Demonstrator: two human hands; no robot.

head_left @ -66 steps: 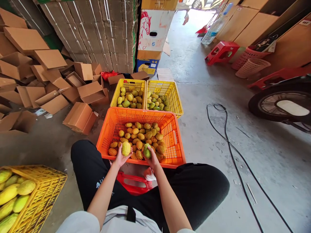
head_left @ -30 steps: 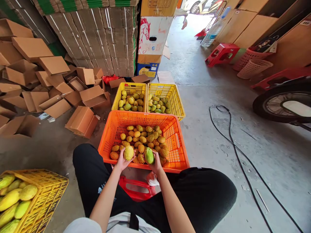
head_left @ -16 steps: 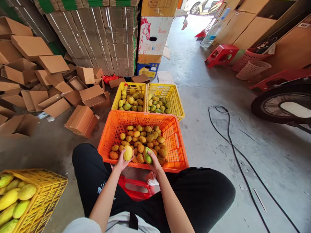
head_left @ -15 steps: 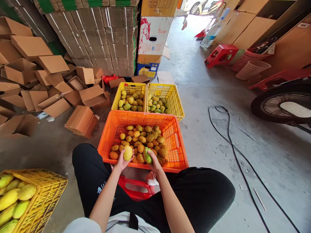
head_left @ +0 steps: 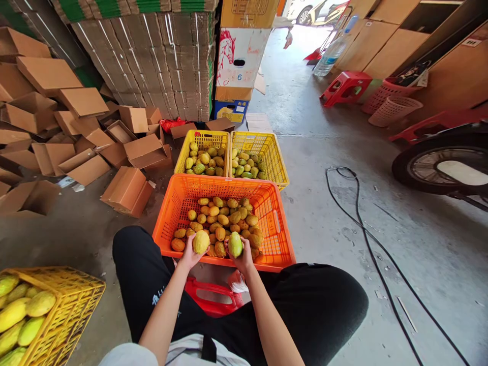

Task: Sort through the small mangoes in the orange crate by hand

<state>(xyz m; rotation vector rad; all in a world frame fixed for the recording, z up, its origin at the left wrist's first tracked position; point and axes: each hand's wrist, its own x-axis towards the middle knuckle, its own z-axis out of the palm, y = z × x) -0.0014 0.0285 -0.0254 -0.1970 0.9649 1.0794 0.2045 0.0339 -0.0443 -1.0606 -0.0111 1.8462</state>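
My left hand [head_left: 193,250] is closed round a pale yellow oval fruit [head_left: 201,242] whose skin looks faintly ridged. In my right hand [head_left: 243,256] is a green oval fruit [head_left: 235,244], held upright with the fingers around it. Both hands are over the near side of an orange plastic crate [head_left: 272,203]. Beneath and beyond them, the crate holds many yellow-brown oval fruits [head_left: 223,219], mostly heaped in its middle. The exact kind of fruit is unclear.
Two yellow crates [head_left: 278,152] of greenish-yellow fruit stand behind the orange one. Another yellow crate [head_left: 76,295] with larger fruit is at lower left. Small cardboard boxes [head_left: 127,188] lie heaped at left. A black cable [head_left: 360,223] and a wheel [head_left: 446,165] are at right.
The green fruit has turned in my right hand, from tilted to upright, and has shifted slightly right. My left hand keeps its yellow fruit, almost unmoved.
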